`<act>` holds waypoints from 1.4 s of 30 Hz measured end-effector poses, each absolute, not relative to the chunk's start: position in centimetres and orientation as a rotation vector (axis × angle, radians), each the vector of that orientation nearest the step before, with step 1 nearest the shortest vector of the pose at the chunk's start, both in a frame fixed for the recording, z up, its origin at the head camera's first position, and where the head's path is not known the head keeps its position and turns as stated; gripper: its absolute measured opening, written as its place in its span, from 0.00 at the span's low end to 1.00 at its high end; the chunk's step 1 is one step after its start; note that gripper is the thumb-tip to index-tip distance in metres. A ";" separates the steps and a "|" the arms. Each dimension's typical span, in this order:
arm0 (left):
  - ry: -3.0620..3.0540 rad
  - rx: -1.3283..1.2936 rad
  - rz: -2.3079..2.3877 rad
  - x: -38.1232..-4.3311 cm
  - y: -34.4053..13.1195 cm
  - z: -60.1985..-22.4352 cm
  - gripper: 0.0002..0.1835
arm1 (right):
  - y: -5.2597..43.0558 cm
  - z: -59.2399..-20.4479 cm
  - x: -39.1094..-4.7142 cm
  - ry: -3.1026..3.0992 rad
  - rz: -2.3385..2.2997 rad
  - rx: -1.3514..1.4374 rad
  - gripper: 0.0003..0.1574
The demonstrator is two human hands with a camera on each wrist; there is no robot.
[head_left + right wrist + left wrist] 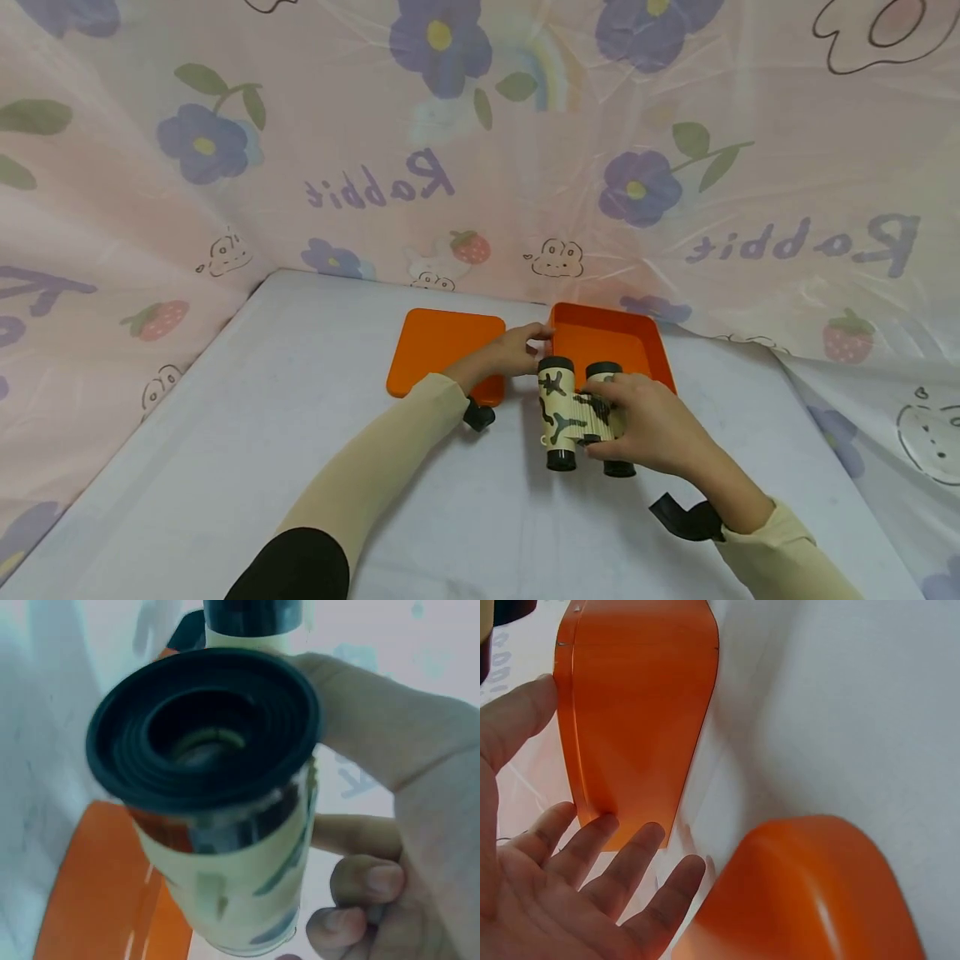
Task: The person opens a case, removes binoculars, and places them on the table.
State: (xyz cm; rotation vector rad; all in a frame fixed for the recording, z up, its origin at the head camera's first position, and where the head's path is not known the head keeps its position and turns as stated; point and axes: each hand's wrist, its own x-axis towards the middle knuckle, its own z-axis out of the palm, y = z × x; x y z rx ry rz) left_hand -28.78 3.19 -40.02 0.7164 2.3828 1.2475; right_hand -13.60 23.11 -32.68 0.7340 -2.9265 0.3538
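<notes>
Here the right hand (651,423) is gripping camouflage binoculars (573,412) just before the orange box (611,346), hiding one barrel, while the left hand (517,350), fingers straight, is touching the box's rim beside the lid (442,350).

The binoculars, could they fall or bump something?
Maybe. The right hand alone grips the binoculars, mostly around one barrel, so they could twist or slip out. Their front ends sit close to the near wall of the orange box, so they might knock it. The left hand only touches the box's corner with open fingers, so a bump could push the box toward the lid beside it.
</notes>
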 end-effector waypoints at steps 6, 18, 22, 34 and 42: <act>2.371 0.739 1.264 -28.8 3.2 -40.0 0.37 | 22.5 -33.1 -12.3 -2.902 0.326 0.779 0.41; 2.345 0.732 1.262 -28.8 2.8 -39.9 0.43 | 21.8 -34.5 -10.6 -2.934 0.302 0.807 0.42; 2.348 0.725 1.255 -28.7 2.9 -39.8 0.42 | 21.7 -35.4 -10.6 -2.952 0.326 0.800 0.42; 2.343 0.757 1.257 -28.8 2.7 -40.0 0.43 | 20.5 -37.2 -11.2 -2.975 0.332 0.811 0.42; 2.338 0.742 1.257 -28.6 2.9 -39.7 0.42 | 19.9 -38.1 -11.4 -2.957 0.313 0.819 0.42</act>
